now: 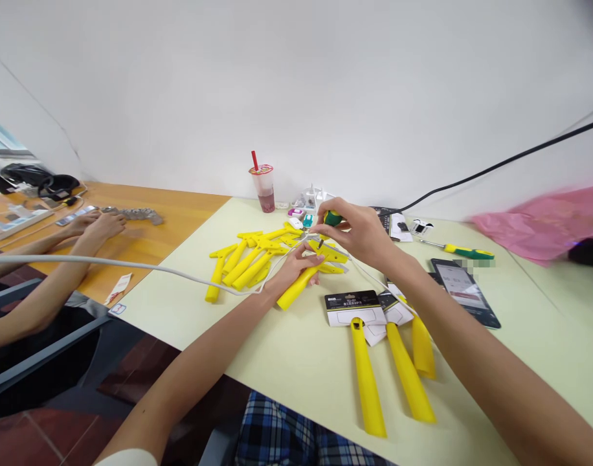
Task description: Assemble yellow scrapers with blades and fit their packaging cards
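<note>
three yellow-handled tools [368, 382] with printed cards lie at the near side of a pale table [301, 362], just past the worker's plaid-covered lap [277, 430]. farther in, the left hand [299, 265] is wrapped around a yellow scraper [295, 289], its handle slanting back toward the worker; above the scraper's head, the right hand [362, 230] grips a green-and-yellow screwdriver [332, 218], shaft pointing down. whether the tip is seated in a screw cannot be told. good work here would seem to call for a firm left hold close to the head, the shaft square to the surface, steady pressure through each turn, and the white cable [107, 260] clear of the wrist. beside the left hand, more yellow scrapers [245, 264] lie heaped; beyond, a red-strawed cup [266, 197] stands near the wall [296, 84].
</note>
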`<state>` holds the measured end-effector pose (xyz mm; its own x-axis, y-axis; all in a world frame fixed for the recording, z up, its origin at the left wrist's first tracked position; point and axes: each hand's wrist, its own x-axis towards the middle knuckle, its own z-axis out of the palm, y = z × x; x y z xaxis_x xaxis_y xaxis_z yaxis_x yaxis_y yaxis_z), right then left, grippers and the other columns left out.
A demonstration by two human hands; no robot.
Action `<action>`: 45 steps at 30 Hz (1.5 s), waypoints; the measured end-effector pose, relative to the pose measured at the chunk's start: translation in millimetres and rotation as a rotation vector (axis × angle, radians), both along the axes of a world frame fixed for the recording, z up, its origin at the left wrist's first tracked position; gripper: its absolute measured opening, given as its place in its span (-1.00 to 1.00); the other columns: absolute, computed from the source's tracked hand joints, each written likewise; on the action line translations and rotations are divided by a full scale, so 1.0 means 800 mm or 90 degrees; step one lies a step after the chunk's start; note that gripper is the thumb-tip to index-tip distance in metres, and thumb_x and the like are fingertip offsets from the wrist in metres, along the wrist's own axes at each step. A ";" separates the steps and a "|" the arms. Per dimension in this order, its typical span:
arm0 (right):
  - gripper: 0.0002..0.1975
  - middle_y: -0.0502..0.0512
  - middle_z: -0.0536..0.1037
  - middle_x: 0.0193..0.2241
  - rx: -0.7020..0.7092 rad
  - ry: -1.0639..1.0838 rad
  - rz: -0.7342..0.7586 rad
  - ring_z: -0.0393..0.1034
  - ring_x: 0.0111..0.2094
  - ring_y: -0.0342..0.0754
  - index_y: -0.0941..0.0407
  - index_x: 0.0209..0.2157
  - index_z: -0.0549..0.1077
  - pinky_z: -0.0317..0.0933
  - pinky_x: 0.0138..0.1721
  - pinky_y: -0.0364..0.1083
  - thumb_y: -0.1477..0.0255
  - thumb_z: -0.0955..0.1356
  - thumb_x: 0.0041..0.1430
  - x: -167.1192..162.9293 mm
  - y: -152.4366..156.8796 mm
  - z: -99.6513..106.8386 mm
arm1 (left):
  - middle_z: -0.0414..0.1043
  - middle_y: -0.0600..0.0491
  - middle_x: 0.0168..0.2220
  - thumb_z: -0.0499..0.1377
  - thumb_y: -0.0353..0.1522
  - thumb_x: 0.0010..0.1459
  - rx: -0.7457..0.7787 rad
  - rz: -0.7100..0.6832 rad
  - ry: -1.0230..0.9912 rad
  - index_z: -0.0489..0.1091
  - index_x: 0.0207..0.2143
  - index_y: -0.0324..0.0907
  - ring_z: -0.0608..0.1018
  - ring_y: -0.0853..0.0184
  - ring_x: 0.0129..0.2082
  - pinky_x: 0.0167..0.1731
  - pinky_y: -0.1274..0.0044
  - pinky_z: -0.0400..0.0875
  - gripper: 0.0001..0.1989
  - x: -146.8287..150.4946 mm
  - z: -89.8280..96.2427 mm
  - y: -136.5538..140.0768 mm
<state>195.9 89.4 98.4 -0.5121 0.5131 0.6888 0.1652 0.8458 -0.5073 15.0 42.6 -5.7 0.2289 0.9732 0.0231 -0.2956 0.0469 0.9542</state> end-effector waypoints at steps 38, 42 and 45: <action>-0.71 0.34 0.41 0.18 0.084 -0.062 0.015 0.51 0.01 0.16 0.03 0.15 0.34 0.46 -0.07 0.11 0.42 0.28 0.45 0.014 0.008 -0.005 | 0.45 0.27 -0.51 0.54 -0.20 0.02 -0.035 0.028 -0.010 0.19 -0.19 -0.08 0.45 0.46 -0.68 -0.41 0.48 0.54 -0.42 0.002 -0.006 0.003; -0.87 0.22 0.52 0.01 0.098 -0.065 0.002 0.52 -0.16 0.10 0.02 -0.02 0.42 0.43 -0.14 0.09 0.41 0.33 0.43 0.018 0.015 -0.003 | 0.46 0.26 -0.49 0.54 -0.19 0.02 -0.040 0.042 -0.019 0.19 -0.19 -0.08 0.44 0.48 -0.67 -0.40 0.49 0.53 -0.42 0.003 -0.004 0.002; -0.90 0.16 0.51 -0.17 0.109 -0.114 -0.058 0.45 -0.33 0.05 0.03 -0.17 0.42 0.38 -0.22 0.08 0.32 0.38 0.44 0.020 0.017 -0.003 | 0.46 0.26 -0.48 0.55 -0.19 0.00 -0.043 0.050 -0.021 0.19 -0.19 -0.07 0.44 0.48 -0.68 -0.40 0.48 0.53 -0.41 0.003 -0.004 0.002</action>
